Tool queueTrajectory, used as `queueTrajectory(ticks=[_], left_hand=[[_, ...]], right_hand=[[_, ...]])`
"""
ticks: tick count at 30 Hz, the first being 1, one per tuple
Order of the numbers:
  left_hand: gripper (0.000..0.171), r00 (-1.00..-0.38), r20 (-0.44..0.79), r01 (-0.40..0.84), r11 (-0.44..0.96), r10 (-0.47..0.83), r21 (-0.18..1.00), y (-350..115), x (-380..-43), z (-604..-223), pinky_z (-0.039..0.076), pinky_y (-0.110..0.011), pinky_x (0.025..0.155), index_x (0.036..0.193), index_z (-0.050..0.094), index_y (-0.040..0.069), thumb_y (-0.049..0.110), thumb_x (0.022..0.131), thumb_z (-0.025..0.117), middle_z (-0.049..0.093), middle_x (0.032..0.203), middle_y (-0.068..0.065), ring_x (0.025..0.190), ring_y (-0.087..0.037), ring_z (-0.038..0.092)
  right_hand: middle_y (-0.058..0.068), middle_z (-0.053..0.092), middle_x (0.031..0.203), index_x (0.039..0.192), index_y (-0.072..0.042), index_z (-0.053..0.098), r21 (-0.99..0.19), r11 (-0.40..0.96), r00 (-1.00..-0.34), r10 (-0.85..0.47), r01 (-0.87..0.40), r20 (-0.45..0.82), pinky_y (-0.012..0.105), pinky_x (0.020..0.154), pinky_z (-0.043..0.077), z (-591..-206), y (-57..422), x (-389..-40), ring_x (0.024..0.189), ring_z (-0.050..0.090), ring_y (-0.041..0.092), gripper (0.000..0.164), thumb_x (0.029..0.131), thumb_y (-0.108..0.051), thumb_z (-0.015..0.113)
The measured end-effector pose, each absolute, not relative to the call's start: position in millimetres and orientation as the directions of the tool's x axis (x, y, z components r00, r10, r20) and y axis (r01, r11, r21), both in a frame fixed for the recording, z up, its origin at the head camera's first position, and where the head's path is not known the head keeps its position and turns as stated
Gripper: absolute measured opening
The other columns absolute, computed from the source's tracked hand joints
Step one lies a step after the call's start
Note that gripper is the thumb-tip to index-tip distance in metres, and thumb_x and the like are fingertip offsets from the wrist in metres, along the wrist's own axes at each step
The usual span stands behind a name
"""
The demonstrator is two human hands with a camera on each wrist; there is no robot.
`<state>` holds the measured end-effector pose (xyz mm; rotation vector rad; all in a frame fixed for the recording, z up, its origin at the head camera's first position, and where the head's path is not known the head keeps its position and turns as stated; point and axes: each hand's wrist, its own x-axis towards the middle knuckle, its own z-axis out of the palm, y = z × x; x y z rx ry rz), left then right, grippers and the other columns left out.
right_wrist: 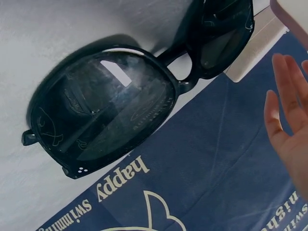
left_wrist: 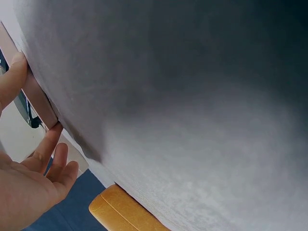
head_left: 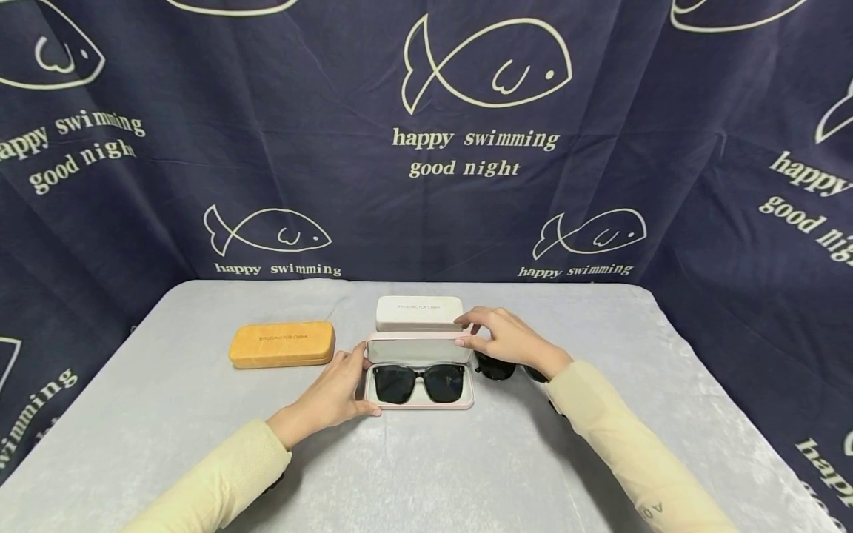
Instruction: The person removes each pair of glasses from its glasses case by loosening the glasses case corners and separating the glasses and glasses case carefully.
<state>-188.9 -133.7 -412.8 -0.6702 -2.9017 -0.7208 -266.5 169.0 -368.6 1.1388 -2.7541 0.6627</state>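
A pale pink glasses case [head_left: 420,406] lies with its lid raised, and dark sunglasses [head_left: 445,383] sit inside, lenses facing up. My left hand [head_left: 336,392] grips the case's left side, its thumb at the front corner and its fingers towards the back. In the left wrist view that hand's thumb and a fingertip meet the pink case edge [left_wrist: 41,101]. My right hand [head_left: 506,337] holds the upper right corner of the lid [head_left: 420,349], thumb on the inner side and fingers beyond it. The right wrist view shows extended fingers near the lid's corner [right_wrist: 296,17].
Behind the pink case stands a closed white glasses case [head_left: 420,314]. A closed orange case [head_left: 283,344] lies to the left. A second pair of sunglasses [right_wrist: 106,106] rests on the table beneath my right wrist. Dark blue cloth [head_left: 360,96] with fish prints hangs around the grey-covered table [head_left: 426,474].
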Motion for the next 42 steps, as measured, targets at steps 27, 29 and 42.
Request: queueTrajectory(ticks=[27, 29, 42], left_hand=[[0.100, -0.909, 0.159, 0.415, 0.807, 0.385, 0.420, -133, -188, -411, 0.040, -0.040, 0.091, 0.135, 0.032, -0.001, 0.034, 0.058, 0.084, 0.061, 0.109, -0.004, 0.102, -0.022, 0.047], [0.100, -0.909, 0.160, 0.416, 0.805, 0.386, 0.422, -133, -188, -411, 0.040, -0.040, 0.091, 0.135, 0.032, -0.001, 0.034, 0.058, 0.085, 0.061, 0.109, -0.004, 0.102, -0.022, 0.047], [0.100, -0.908, 0.168, 0.419, 0.804, 0.384, 0.423, -134, -188, -412, 0.040, -0.040, 0.091, 0.135, 0.032, -0.002, 0.034, 0.058, 0.084, 0.061, 0.108, -0.003, 0.100, -0.021, 0.047]], right_hand=[[-0.001, 0.063, 0.100, 0.103, -0.012, 0.066, -0.004, 0.545, -0.468, -0.716, -0.838, 0.518, 0.033, 0.079, 0.042, -355, 146, -233, 0.093, 0.057, 0.016, 0.026, 0.083, -0.029, 0.064], [-0.001, 0.063, 0.101, 0.104, -0.012, 0.065, 0.010, 0.537, -0.456, -0.726, -0.843, 0.515, 0.032, 0.079, 0.042, -355, 144, -229, 0.093, 0.057, 0.016, 0.027, 0.084, -0.029, 0.064], [-0.003, 0.062, 0.100, 0.101, -0.012, 0.065, 0.044, 0.500, -0.417, -0.764, -0.865, 0.492, 0.029, 0.076, 0.040, -364, 129, -211, 0.095, 0.056, 0.013, 0.022, 0.083, -0.025, 0.065]])
